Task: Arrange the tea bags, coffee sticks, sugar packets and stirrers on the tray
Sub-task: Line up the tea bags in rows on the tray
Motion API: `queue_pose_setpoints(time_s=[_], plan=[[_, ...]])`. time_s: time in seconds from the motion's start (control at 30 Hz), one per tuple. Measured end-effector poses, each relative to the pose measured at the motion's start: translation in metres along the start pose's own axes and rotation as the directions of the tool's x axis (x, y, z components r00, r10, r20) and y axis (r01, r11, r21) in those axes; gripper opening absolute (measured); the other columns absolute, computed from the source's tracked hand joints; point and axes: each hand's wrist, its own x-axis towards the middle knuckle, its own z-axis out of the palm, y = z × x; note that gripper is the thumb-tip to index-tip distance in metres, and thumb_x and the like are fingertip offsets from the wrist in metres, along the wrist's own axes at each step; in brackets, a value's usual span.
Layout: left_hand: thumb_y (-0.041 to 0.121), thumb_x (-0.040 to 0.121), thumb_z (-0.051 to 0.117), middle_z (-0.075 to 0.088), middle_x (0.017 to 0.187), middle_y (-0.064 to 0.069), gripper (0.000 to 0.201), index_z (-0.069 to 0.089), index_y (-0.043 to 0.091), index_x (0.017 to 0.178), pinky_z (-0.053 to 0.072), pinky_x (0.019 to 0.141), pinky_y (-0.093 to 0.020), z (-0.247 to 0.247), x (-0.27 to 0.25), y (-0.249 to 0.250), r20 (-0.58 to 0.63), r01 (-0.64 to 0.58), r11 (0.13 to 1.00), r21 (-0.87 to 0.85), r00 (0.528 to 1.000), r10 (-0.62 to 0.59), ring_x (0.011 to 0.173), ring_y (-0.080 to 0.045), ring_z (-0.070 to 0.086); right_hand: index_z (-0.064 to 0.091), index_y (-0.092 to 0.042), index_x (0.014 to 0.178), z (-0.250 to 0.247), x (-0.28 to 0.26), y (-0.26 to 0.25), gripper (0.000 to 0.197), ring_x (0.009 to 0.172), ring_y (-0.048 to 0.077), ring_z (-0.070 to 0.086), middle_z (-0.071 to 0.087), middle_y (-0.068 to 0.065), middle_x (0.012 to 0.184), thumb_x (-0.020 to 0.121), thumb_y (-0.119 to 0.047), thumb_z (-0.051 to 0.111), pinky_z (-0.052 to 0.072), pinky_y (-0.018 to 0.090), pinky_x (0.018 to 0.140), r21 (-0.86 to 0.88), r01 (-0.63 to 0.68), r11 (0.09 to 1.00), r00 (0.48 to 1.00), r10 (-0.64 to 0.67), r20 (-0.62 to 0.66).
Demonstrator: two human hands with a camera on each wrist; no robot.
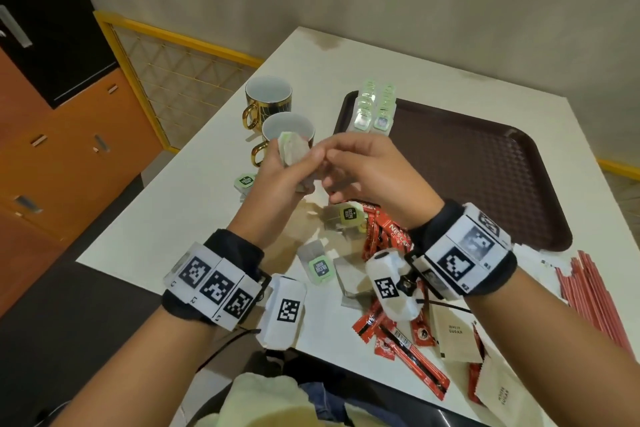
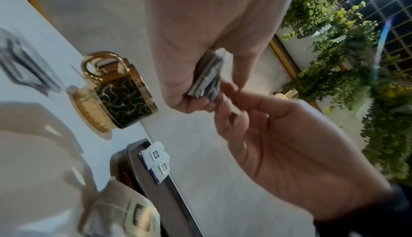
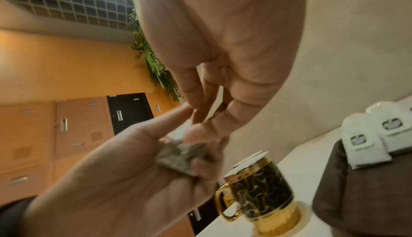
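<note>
My left hand point(image 1: 277, 170) grips a small stack of tea bags point(image 1: 292, 151) above the table, in front of the nearer mug. My right hand point(image 1: 330, 166) meets it from the right, and its thumb and fingertips pinch the end of the stack point(image 2: 208, 80). The right wrist view shows the same stack point(image 3: 180, 158) lying across my left palm. Two rows of tea bags point(image 1: 375, 107) lie in the far left corner of the brown tray point(image 1: 485, 163). Loose tea bags point(image 1: 320, 267), red coffee sticks point(image 1: 391, 239), sugar packets point(image 1: 453, 333) and red stirrers point(image 1: 588, 288) lie on the table below my hands.
Two black-and-gold mugs point(image 1: 268, 99) stand left of the tray, one right behind my left hand. The white table point(image 1: 381, 55) ends close to me at its front edge. Orange cabinets point(image 1: 69, 149) and a yellow railing point(image 1: 180, 42) are on the left.
</note>
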Motion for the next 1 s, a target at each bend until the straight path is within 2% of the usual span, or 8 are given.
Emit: queue_pose_setpoints(time_s=[0.1,0.2,0.27,0.37,0.53,0.67,0.83,1.0], plan=[[0.009,0.097,0.050,0.066,0.090,-0.003,0.022,0.059,0.009,0.117,0.046,0.067,-0.022,-0.018,-0.004,0.001,-0.061,0.044,0.999,-0.015,0.997,-0.045,0.078,-0.011,0.058,0.070,-0.005,0.092,-0.016,0.003,0.019,0.014,0.066,0.009,0.060,0.065,0.003,0.078,0.094,-0.008,0.056,0.052,0.026,0.059,-0.402,0.050,0.914,0.995,-0.079,-0.057],[0.001,0.095,0.048,0.073,0.097,-0.002,0.027,0.067,0.014,0.109,0.054,0.079,-0.025,-0.039,-0.008,0.007,-0.110,0.077,0.996,-0.048,0.990,-0.082,0.090,-0.013,0.070,0.067,-0.019,0.097,-0.023,0.005,0.041,0.011,0.087,0.016,0.063,0.064,-0.004,0.094,0.092,-0.022,0.058,0.050,0.034,0.072,-0.866,0.029,0.499,0.997,0.051,0.063],[-0.007,0.092,0.045,0.074,0.100,-0.004,0.035,0.067,0.016,0.108,0.057,0.083,-0.029,-0.049,-0.008,0.011,-0.118,0.097,0.991,-0.093,0.987,-0.108,0.097,-0.018,0.071,0.062,-0.020,0.108,-0.019,0.006,0.050,0.018,0.097,0.023,0.057,0.054,-0.001,0.104,0.093,-0.028,0.055,0.042,0.034,0.069,-0.976,0.093,0.197,0.985,0.126,0.120],[-0.009,0.091,0.044,0.072,0.092,-0.003,0.037,0.065,0.015,0.108,0.057,0.075,-0.026,-0.052,-0.009,0.015,-0.104,0.136,0.979,-0.153,0.983,-0.153,0.081,-0.014,0.069,0.056,-0.017,0.117,-0.009,0.013,0.058,0.024,0.099,0.026,0.051,0.046,0.004,0.109,0.094,-0.024,0.056,0.035,0.035,0.065,-0.986,0.164,0.034,0.976,0.142,0.167],[0.011,0.098,0.050,0.066,0.084,-0.002,0.021,0.063,0.012,0.114,0.051,0.059,-0.020,-0.050,-0.008,0.016,-0.105,0.205,0.957,-0.204,0.968,-0.230,0.067,-0.011,0.056,0.046,-0.019,0.095,-0.013,0.022,0.052,0.018,0.089,0.021,0.043,0.038,-0.001,0.096,0.087,-0.024,0.062,0.040,0.036,0.067,-0.983,0.140,0.117,0.967,0.196,0.161],[0.013,0.098,0.052,0.064,0.084,-0.002,0.024,0.061,0.011,0.120,0.050,0.057,-0.018,-0.050,-0.007,0.014,-0.115,0.256,0.948,-0.189,0.953,-0.280,0.067,-0.010,0.054,0.043,-0.024,0.094,-0.017,0.015,0.042,0.019,0.078,0.023,0.053,0.055,-0.002,0.091,0.084,-0.025,0.059,0.043,0.035,0.061,-0.975,0.150,0.166,0.976,0.132,0.172],[0.012,0.098,0.052,0.066,0.076,0.001,0.019,0.063,0.013,0.113,0.048,0.059,-0.020,-0.049,-0.005,0.011,-0.148,0.292,0.938,-0.189,0.935,-0.321,0.062,-0.009,0.055,0.050,-0.029,0.101,-0.009,-0.003,0.018,0.028,0.081,0.017,0.058,0.058,-0.007,0.093,0.080,-0.033,0.068,0.048,0.035,0.065,-0.882,0.243,0.404,0.938,0.135,0.320],[0.013,0.095,0.056,0.062,0.085,-0.003,0.020,0.062,0.014,0.114,0.047,0.063,-0.021,-0.045,-0.005,0.012,-0.149,0.321,0.925,-0.202,0.923,-0.353,0.068,-0.010,0.055,0.054,-0.025,0.107,0.016,-0.002,0.038,0.040,0.094,0.017,0.053,0.054,-0.007,0.106,0.077,-0.042,0.075,0.051,0.038,0.079,-0.868,0.378,0.321,0.836,0.283,0.469]])
